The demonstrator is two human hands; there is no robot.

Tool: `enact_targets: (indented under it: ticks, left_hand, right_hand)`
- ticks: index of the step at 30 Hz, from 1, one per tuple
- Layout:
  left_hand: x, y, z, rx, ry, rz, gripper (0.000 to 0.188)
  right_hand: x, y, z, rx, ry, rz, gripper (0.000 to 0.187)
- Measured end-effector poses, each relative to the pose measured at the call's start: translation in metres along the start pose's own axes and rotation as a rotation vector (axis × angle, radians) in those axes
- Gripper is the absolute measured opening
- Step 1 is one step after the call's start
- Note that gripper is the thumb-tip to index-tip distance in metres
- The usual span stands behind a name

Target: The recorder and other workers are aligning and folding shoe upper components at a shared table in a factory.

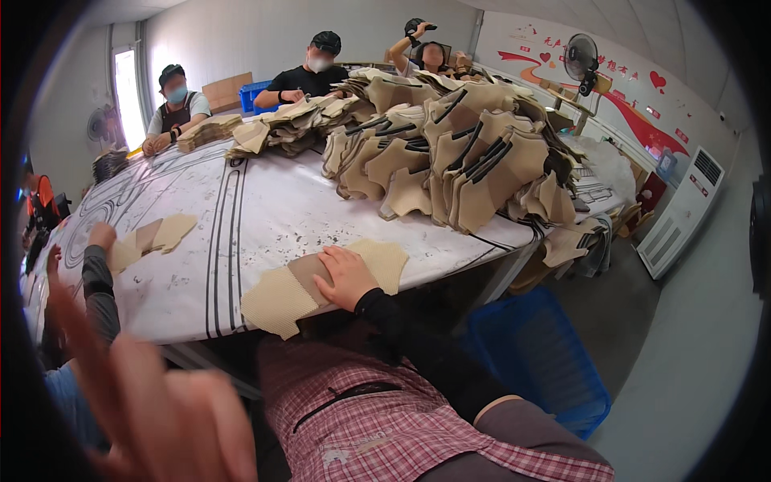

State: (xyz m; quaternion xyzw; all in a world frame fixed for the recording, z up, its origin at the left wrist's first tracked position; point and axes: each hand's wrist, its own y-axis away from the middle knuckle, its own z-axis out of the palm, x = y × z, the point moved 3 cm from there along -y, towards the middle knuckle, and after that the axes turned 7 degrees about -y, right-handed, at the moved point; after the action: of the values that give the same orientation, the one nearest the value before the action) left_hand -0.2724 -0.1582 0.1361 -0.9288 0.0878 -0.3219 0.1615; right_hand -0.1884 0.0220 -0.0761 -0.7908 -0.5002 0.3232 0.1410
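Note:
My right hand (345,277) lies flat on a cut fabric piece (277,299), its fingers stretched out and pressing on the brown middle band. The piece has beige mesh at both ends and lies at the table's near edge. My left hand (181,414) is raised close to the camera at the lower left, off the table. It is smeared by motion, so I cannot make out its fingers or whether it holds anything. A big heap of layered beige and brown fabric pieces (498,165), some with black strips, stands across the table beyond my right hand.
Another worker's hand (102,235) reaches in from the left beside a similar fabric piece (173,231). Several people sit or stand along the far side of the white-covered table (273,193). A blue crate (538,353) stands on the floor at my right.

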Motion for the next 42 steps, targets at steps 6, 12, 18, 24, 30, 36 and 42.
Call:
enact_targets:
  ticks: [6, 12, 18, 24, 30, 36, 42]
  left_hand:
    - [0.013, 0.082, -0.010, 0.524, 0.332, 0.002, 0.050]
    - [-0.164, 0.078, 0.107, 0.203, -0.705, -0.131, 0.056]
    - [-0.149, 0.065, 0.119, 0.181, -0.657, -0.123, 0.056]
    - [-0.149, 0.067, 0.119, 0.161, -0.677, -0.126, 0.055]
    - [-0.148, 0.066, 0.121, 0.166, -0.672, -0.118, 0.053]
    - [-0.147, 0.066, 0.121, 0.175, -0.691, -0.121, 0.055]
    - [-0.151, 0.063, 0.121, 0.195, -0.696, -0.107, 0.054]
  right_hand:
    - [-0.027, -0.004, 0.014, -0.039, -0.068, -0.094, 0.054]
    - [-0.033, -0.006, 0.010, -0.010, -0.070, -0.113, 0.052]
    - [-0.029, -0.005, 0.009, -0.010, -0.038, -0.128, 0.052]
    - [-0.029, -0.004, 0.012, -0.024, -0.030, -0.105, 0.054]
    - [-0.026, -0.003, 0.011, -0.022, -0.033, -0.104, 0.054]
    - [-0.026, -0.003, 0.012, -0.021, -0.042, -0.103, 0.056]
    - [-0.024, -0.006, 0.012, -0.010, -0.031, -0.110, 0.055]
